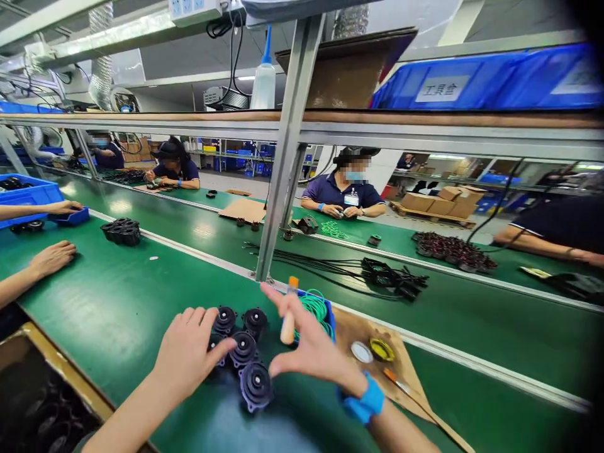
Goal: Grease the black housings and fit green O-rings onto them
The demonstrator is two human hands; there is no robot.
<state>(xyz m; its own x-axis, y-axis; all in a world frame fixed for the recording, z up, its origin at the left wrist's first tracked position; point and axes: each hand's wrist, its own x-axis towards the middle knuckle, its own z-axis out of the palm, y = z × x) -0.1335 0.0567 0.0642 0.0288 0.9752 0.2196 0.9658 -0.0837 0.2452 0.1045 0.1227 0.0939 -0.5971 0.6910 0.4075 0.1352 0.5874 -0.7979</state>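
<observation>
Right hand point(309, 336) splayed, left hand point(186, 346) half-open, no clear grip
Five round black ribbed parts point(256, 382) grouped; can't tell what's finished

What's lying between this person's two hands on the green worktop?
In the head view, a cluster of round black parts lies between the left hand and the right hand.
</observation>
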